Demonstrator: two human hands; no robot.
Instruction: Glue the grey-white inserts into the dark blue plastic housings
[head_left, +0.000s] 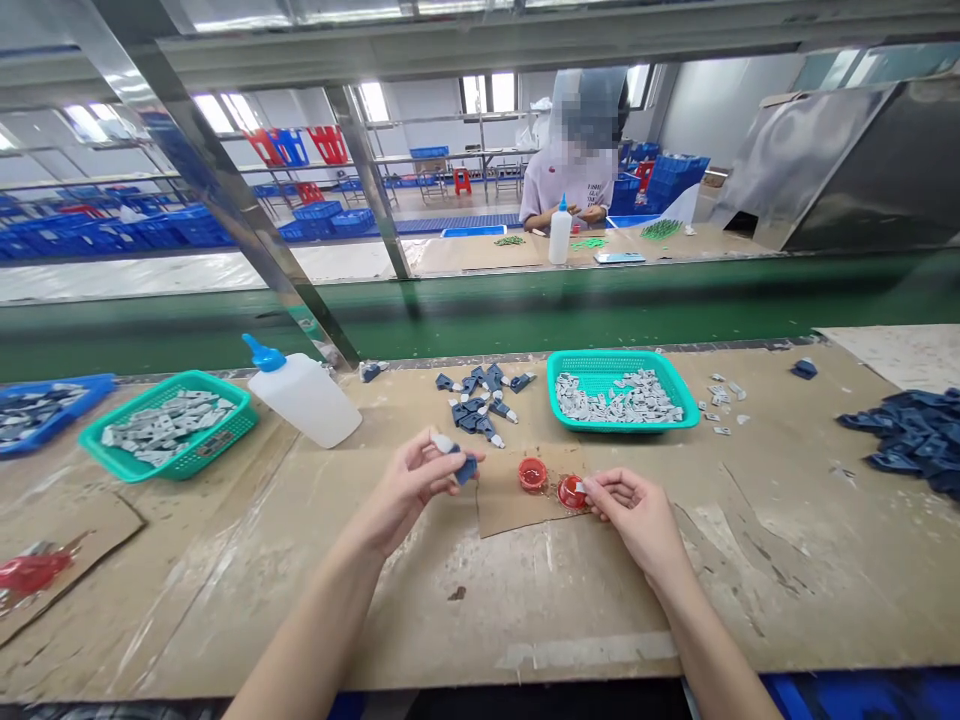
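My left hand (405,492) is closed on a small dark blue plastic part (466,468) with a pale tip, held above the cardboard. Between the thumb and fingertips of my right hand (636,512) is a small pale grey piece (582,487), its end at the right red cup (568,497). Just left of that stands another small red cup (532,477) with a wet-looking inside. Both cups sit on a stained cardboard piece (499,508). Beyond my hands lies a loose pile of dark blue parts with pale tips (472,412).
Green baskets (622,426) (184,463) hold grey pieces. A white squeeze bottle (306,398) leans at the left; dark blue parts (911,435) are heaped at the far right. A green conveyor belt (465,318) runs behind. Across it sits another person (570,190).
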